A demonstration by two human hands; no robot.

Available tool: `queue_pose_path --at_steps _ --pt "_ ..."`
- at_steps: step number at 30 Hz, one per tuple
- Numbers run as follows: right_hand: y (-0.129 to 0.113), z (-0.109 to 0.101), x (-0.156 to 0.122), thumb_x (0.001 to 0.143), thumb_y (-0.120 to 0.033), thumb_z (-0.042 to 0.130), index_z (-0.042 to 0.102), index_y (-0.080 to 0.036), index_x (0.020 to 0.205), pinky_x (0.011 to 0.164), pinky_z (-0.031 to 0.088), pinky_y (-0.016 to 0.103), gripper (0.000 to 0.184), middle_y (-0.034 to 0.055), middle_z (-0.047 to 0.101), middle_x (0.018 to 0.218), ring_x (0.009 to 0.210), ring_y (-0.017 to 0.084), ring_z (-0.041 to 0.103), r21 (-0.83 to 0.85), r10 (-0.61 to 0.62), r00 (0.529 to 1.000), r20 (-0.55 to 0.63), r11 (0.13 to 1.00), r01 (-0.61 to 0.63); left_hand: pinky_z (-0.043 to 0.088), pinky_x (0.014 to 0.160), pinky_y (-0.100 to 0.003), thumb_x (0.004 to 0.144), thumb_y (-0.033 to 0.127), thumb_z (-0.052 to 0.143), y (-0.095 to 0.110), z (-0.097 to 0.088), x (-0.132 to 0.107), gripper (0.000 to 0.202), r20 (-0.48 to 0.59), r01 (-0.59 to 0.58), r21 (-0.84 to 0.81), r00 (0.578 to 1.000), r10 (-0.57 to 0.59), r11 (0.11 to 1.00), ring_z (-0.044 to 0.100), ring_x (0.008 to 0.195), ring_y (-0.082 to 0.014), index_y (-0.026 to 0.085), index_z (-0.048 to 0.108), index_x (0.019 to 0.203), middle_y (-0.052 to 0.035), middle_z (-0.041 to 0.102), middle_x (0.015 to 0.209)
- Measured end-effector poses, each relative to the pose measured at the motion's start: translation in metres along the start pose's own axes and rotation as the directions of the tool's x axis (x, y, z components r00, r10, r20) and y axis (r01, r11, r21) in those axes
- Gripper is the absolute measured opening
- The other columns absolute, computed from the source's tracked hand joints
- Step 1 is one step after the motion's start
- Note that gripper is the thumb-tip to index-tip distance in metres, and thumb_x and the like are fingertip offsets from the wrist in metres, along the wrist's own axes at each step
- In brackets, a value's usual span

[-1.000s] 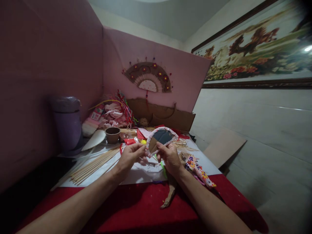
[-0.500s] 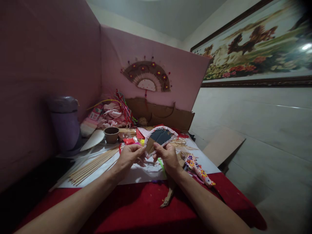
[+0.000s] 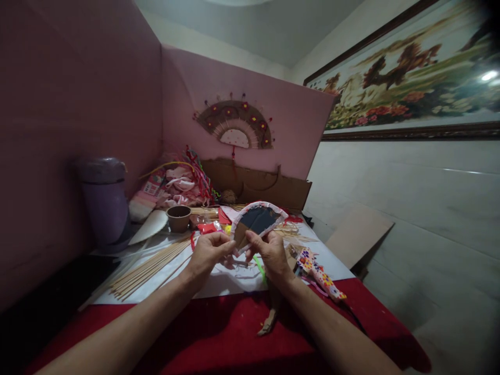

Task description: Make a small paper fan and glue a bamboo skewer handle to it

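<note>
A half-round cardboard piece (image 3: pixel 260 221) with a pale, folded-over edge is held up above the table between both hands. Its back faces me, dark on most of the surface and brown near the lower left. My left hand (image 3: pixel 211 255) pinches the lower left corner between thumb and fingers. Along the lower straight edge, my right hand (image 3: pixel 271 255) grips it, thumb lying on the near face. The fingers behind the piece are partly hidden. Below the hands, a bright green strip (image 3: pixel 259 264) lies on the white sheet (image 3: pixel 230 285).
Bamboo sticks (image 3: pixel 150 268) lie at the left, near a brown pot (image 3: pixel 178 219) and a purple bin (image 3: pixel 105 203). Flower-patterned material (image 3: pixel 322 276) rests at the right. A decorated fan (image 3: pixel 234 122) hangs on the pink panel, behind cardboard (image 3: pixel 258 182). Red cloth (image 3: pixel 219 333) covers the table's front.
Both hands keep their hold on the cardboard piece, which has tilted very slightly. The view has shifted a little; nothing has been let go.
</note>
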State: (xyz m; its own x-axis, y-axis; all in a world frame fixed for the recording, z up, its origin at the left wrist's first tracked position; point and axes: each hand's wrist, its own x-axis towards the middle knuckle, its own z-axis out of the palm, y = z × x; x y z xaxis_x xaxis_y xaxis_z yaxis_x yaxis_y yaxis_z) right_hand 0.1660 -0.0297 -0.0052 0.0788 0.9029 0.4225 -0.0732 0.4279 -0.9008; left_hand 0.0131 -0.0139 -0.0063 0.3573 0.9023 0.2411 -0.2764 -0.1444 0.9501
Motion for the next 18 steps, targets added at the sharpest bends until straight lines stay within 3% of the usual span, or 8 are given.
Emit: queue_pose_path --at_steps 5,9,12,18 --pt "0.0019 -0.0007 0.0016 0.073 -0.034 0.068 0.057 -0.013 0.067 0.033 0.042 0.018 0.024 -0.0029 0.057 0.044 0.033 0.009 0.051 0.069 0.021 1.0 0.013 0.997 -0.022 0.046 0.041 -0.024 0.06 0.033 0.074 0.0007 0.0009 0.0001 0.027 0.01 0.013 0.011 1.0 -0.013 1.0 0.053 0.041 -0.0107 0.011 0.058 0.062 -0.0054 0.065 0.057" --pt "0.001 -0.0027 0.0032 0.073 -0.031 0.068 0.058 -0.013 0.068 0.032 0.043 0.019 0.021 -0.0038 0.056 0.045 0.033 0.009 0.05 0.157 0.013 1.0 0.013 0.987 -0.015 0.047 0.044 -0.023 0.069 0.037 0.068 0.0052 0.0017 -0.0002 0.028 0.073 0.035 -0.097 0.997 -0.028 0.995 0.055 0.046 -0.0106 0.011 0.06 0.065 -0.0046 0.064 0.059" --pt "0.0009 -0.0037 0.0033 0.071 -0.03 0.068 0.058 -0.013 0.066 0.031 0.043 0.019 0.021 -0.0035 0.055 0.044 0.032 0.009 0.05 0.157 0.026 1.0 0.014 0.987 -0.027 0.045 0.042 -0.021 0.071 0.037 0.066 0.0072 0.0006 0.0005 0.027 0.099 0.098 -0.185 0.992 -0.08 0.978 0.056 0.047 -0.0109 0.011 0.06 0.067 -0.004 0.062 0.058" --pt "0.0004 -0.0042 0.0027 0.069 -0.031 0.07 0.055 -0.014 0.058 0.029 0.037 0.017 0.025 -0.0039 0.052 0.042 0.03 0.008 0.046 0.129 0.05 0.999 0.004 0.99 -0.05 0.043 0.039 -0.018 0.068 0.034 0.07 0.0092 -0.0008 0.0012 0.026 0.134 0.148 -0.184 0.983 -0.124 0.972 0.057 0.046 -0.0107 0.009 0.061 0.07 -0.007 0.064 0.06"
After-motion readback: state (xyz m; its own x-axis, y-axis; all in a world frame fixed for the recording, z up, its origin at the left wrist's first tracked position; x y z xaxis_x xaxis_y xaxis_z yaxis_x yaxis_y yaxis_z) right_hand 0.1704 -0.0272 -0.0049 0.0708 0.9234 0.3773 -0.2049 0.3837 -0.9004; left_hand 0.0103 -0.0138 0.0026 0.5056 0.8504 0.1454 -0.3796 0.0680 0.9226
